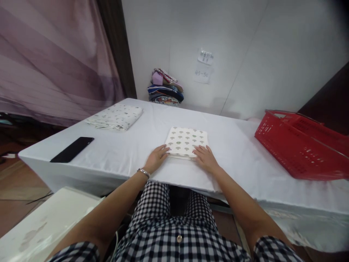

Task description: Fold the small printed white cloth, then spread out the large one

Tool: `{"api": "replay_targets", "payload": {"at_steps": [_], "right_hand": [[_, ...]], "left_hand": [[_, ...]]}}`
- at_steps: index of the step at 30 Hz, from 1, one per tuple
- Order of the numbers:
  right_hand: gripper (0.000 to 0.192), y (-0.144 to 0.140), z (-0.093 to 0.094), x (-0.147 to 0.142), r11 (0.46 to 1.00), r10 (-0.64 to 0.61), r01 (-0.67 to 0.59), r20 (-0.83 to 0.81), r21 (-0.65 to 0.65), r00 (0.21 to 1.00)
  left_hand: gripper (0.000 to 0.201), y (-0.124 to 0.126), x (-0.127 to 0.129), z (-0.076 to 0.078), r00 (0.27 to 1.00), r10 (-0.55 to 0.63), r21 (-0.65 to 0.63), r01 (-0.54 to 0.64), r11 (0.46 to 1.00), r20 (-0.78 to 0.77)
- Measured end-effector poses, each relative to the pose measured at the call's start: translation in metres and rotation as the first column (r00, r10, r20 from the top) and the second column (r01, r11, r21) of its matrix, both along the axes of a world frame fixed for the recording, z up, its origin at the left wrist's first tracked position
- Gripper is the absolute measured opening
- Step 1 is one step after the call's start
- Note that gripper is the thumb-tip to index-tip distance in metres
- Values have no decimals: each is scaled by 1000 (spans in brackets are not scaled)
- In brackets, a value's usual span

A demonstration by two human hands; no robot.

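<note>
A folded white cloth [187, 140] with a green tree-like print lies flat on the white-covered table [147, 134] in front of me. My left hand [157, 158] rests at its near left corner, fingers stretched out and touching the edge. On the near right corner lies my right hand [205, 158], its fingers flat and spread over the top of the cloth. Neither hand grips anything. Whether the cloth is a garment or a plain piece, I cannot tell.
Another folded printed cloth [117, 116] lies at the table's back left, with a black phone [72, 149] nearer the front edge. A red plastic basket [302, 145] stands on the right. Stacked fabrics [165, 89] sit behind the table by the wall, below a paper note [203, 67].
</note>
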State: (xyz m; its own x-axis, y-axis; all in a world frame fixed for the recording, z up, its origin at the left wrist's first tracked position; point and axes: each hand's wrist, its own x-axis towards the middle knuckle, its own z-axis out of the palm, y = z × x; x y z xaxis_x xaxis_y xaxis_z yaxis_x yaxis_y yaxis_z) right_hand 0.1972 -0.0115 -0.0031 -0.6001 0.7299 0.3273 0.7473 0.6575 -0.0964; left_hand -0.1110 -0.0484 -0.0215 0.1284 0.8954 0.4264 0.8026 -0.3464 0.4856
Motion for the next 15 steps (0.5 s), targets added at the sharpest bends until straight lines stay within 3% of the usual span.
{"api": "replay_targets", "payload": {"at_steps": [7, 15], "right_hand": [[38, 0, -8, -5, 998, 40, -37, -53, 48, 998], [33, 2, -5, -20, 997, 65, -63, -55, 42, 996]], "left_hand": [[39, 5, 16, 1, 986, -106, 185, 129, 974, -129], [32, 18, 34, 12, 955, -198, 107, 225, 968, -219]]}}
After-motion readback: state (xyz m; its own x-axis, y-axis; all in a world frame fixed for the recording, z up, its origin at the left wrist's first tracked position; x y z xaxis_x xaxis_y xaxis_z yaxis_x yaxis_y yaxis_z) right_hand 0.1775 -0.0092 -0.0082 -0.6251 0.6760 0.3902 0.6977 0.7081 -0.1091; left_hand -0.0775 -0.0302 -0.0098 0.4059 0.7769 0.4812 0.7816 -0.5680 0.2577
